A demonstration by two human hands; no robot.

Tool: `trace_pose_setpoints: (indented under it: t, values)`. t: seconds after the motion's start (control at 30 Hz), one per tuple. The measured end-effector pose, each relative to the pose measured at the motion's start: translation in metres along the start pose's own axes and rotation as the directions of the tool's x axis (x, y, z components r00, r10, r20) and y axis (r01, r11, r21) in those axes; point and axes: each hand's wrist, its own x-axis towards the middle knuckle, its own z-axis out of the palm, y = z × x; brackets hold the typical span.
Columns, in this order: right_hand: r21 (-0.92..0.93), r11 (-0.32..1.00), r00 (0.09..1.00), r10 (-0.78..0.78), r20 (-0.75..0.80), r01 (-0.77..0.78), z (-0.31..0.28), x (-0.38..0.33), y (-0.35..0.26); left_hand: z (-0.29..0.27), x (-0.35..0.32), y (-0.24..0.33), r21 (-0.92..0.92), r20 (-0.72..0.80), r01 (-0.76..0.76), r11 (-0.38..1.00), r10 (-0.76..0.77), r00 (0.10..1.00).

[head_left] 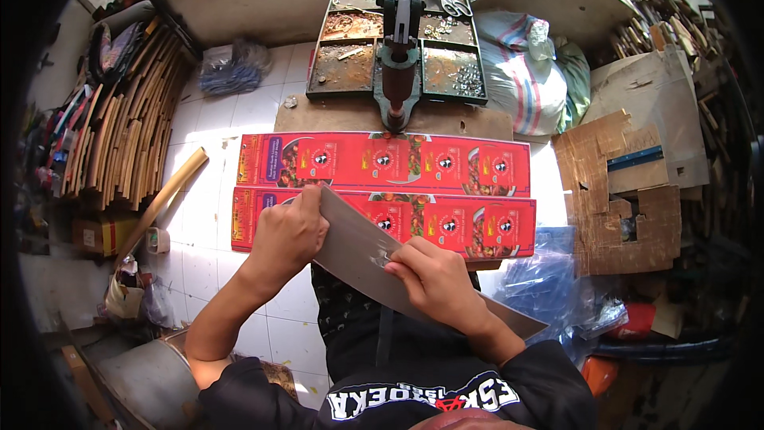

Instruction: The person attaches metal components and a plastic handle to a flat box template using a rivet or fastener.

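A long, narrow grey sheet (362, 247) slants in front of my body, its upper end toward the left. My left hand (290, 231) grips that upper end with bent fingers. Farther down, my right hand (436, 277) is closed at the sheet's upper edge, its fingertips over the face beside a shiny patch that I cannot make out. Behind the sheet lie two red printed panels, the far one (350, 161) and the near one (362, 205), which the sheet and my left hand partly cover.
A dark hand press (398, 72) stands beyond the panels on a wooden board (469, 121). Around it sits a compartment tray (317, 72) with small metal parts and scissors (451, 5). Stacked boards (127, 127) stand left; sacks (517, 72), wooden panels (625, 243) and clear plastic (541, 271) lie right.
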Motion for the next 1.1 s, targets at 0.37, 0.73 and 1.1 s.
trace_pose_setpoints:
  t: [0.37,0.73,1.1]
  values:
    - [0.062,0.996,0.997,0.064,0.049,-0.067,-0.006,-0.019,0.008,-0.057,-0.01,-0.086,0.166,-0.268,0.461,0.872,-0.41,0.872]
    - [0.213,0.963,0.97,0.197,-0.14,-0.165,-0.047,-0.001,0.029,-0.033,-0.044,-0.118,0.142,-0.453,0.559,0.817,-0.448,0.771]
    - [0.296,0.944,0.982,0.171,-0.074,-0.142,-0.045,-0.005,0.031,0.01,-0.015,-0.003,-0.947,-0.152,-0.022,0.321,-0.387,0.91]
